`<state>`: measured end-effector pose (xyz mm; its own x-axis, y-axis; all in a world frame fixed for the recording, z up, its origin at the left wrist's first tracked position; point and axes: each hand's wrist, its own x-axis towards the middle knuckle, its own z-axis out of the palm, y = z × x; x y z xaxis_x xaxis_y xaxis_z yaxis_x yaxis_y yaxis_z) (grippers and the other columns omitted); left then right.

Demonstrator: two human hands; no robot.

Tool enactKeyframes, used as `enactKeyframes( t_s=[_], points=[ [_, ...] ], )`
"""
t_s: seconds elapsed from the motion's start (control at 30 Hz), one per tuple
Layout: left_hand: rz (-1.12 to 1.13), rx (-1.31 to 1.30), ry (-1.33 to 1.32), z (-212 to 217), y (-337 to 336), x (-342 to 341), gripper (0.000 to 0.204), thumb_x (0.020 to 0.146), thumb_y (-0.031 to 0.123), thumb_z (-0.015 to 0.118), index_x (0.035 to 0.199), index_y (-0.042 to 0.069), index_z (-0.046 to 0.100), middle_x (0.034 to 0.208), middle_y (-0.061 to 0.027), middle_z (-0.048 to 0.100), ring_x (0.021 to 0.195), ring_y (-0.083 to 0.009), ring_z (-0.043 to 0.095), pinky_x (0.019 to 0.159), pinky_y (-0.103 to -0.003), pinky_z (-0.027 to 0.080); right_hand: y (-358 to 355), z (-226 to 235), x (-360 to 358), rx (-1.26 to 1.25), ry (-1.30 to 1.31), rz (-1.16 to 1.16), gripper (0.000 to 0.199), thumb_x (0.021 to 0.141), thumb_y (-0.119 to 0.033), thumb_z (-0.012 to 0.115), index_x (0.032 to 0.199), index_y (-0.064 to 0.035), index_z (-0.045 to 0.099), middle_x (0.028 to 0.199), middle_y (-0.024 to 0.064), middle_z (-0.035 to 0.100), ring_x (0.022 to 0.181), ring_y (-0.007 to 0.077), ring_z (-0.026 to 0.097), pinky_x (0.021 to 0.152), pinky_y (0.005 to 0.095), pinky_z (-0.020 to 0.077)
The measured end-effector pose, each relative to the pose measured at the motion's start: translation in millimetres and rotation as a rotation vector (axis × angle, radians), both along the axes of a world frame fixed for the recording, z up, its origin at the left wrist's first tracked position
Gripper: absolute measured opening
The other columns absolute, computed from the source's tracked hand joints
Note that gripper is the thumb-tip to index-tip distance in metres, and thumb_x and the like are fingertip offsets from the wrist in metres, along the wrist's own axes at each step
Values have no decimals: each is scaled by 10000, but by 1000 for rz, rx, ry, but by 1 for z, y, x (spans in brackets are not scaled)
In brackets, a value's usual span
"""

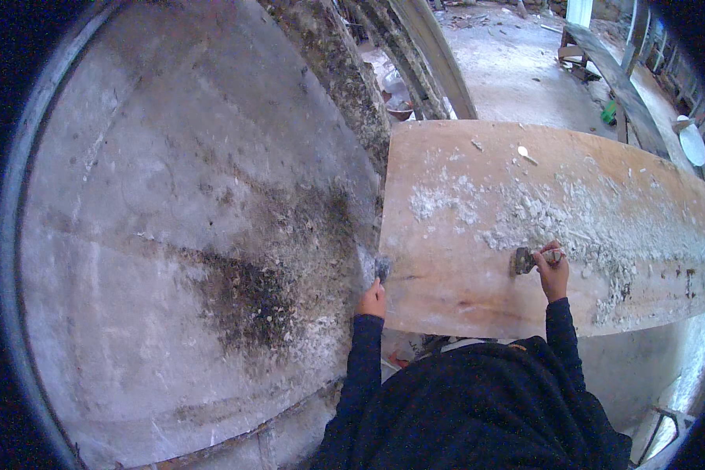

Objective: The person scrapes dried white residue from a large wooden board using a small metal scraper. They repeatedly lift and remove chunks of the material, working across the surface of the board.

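Both hands grip scrapers at the board's near side.
Left hand (373, 301) fists a scraper (382, 269) at the board (446, 258)'s left edge; right hand (553, 272) clutches another scraper (522, 261) mid-board, blade pointing left.

Single head-worn fisheye view, looking steeply down over the person's dark-sleeved chest and forearms, which enter from the lower edge; a black lens rim rings the picture and straight edges bow near it. Close ahead: the wooden board (524, 235) at arm's reach on the right, the stained grey wall (172, 235) filling the left half, both near the lens. Top of frame faces outward to the distant concrete floor (517, 70); no second view to share with.
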<state>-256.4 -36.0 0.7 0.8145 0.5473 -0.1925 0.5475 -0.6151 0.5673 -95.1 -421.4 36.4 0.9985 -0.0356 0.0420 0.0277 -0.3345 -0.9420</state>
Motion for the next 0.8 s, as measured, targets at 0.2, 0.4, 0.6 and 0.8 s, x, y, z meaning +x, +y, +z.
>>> enactKeyframes(
  t_s=[0.2, 0.4, 0.6, 0.8],
  points=[
    [2, 38, 54, 5, 8, 58, 362, 837, 331, 438, 1155, 187, 535, 906, -204, 592, 838, -376, 568, 729, -443, 455, 9, 9, -1, 48, 13, 17, 122, 773, -102, 615, 774, -51, 504, 636, -1, 502, 578, 68, 469, 531, 224, 394],
    [-189, -9, 138, 24, -47, 58, 379, 854, 324, 402, 1198, 195, 496, 883, -184, 605, 816, -364, 581, 723, -452, 454, 4, -2, -3, -5, -5, -44, 136, 775, -131, 617, 769, -46, 511, 605, 2, 509, 558, 78, 473, 520, 238, 394],
    [-191, 91, 119, 12, -37, 105, 385, 849, 301, 410, 1213, 194, 478, 856, -222, 594, 785, -374, 581, 702, -459, 456, 12, 10, -3, -104, -51, -39, 122, 771, -129, 611, 778, -73, 503, 596, -21, 512, 508, 53, 461, 459, 217, 368],
    [-253, 55, 116, 16, -23, 96, 382, 841, 301, 414, 1196, 187, 495, 829, -241, 585, 757, -390, 575, 677, -476, 453, 18, 5, -5, -72, -126, -90, 114, 766, -126, 612, 786, -71, 515, 590, -24, 515, 508, 60, 475, 475, 225, 378]
  ],
)
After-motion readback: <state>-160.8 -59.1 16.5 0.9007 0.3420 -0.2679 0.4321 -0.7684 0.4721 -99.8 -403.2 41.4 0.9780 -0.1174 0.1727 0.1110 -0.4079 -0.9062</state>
